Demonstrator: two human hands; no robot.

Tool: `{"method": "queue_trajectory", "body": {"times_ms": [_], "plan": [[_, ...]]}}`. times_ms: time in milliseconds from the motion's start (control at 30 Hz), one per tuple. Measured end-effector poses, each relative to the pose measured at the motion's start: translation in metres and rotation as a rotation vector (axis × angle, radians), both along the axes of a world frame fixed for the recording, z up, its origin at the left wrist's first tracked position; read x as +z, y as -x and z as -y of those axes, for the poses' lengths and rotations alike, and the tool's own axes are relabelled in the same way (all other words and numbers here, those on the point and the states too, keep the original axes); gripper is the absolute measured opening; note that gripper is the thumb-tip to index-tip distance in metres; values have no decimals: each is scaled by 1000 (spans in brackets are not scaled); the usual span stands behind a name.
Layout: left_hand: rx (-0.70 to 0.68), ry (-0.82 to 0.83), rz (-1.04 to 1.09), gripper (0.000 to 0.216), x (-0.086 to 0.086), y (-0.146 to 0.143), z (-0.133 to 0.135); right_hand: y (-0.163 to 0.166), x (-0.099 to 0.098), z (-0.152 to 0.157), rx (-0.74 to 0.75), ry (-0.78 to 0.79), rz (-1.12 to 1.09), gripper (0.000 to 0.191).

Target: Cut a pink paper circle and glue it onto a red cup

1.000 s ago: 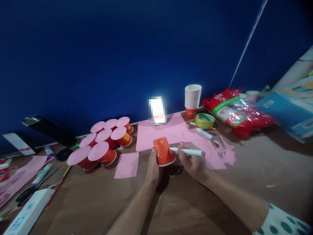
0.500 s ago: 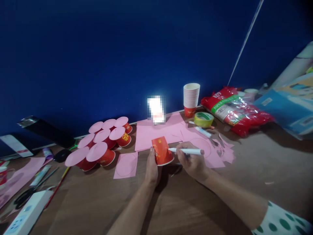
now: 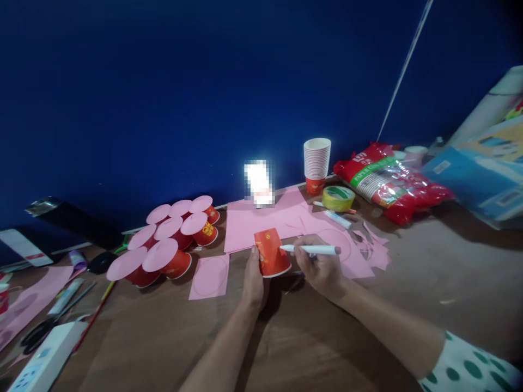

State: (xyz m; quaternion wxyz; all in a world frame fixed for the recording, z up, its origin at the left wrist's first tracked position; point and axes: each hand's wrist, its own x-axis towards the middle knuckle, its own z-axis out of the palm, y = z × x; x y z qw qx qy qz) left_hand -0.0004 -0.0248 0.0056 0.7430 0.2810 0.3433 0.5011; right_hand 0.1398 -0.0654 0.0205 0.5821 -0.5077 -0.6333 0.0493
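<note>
A red paper cup [image 3: 269,253] is held up in the middle of the table by the left hand [image 3: 254,286], upside down and slightly tilted, with its white rim lowest. The cup is gripped at its left edge, the thumb being laid along the side; the other fingers are hidden behind it. A white pen [image 3: 318,250] is pinched between the thumb and fingers of the right hand [image 3: 321,269], and its tip is brought to the cup's right side; whether the surface is actually touched cannot be told.

The cup is bordered at the far side by a large pink sheet [image 3: 257,226], whose left edge ends near a pink square [image 3: 209,277] marked with a circle. Farther left, eight upturned cups are topped by pink discs [image 3: 160,255], whose edges overhang the cups. To the right, the right hand is backed by pink scraps [image 3: 378,253], a yellow tape roll [image 3: 338,199] and a red packet [image 3: 392,182]. Along the near side, brown tabletop [image 3: 163,337] is seen between the left forearm and a white power strip [image 3: 53,354], leaving room for sideways movement; the far reach is bounded by a blue wall [image 3: 163,98].
</note>
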Motion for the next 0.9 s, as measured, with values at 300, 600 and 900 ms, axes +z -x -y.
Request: {"method": "queue_trajectory", "body": {"times_ms": [300,600,900], "plan": [[-15,-2,30,39,1,0,1,-1,3,0,-15,3,16,8],[-16,35,37,41,2,0,0,1,6,1,-28,-23,56,10],[8,29,32,37,2,-1,0,1,2,2,-12,27,-47,7]]}}
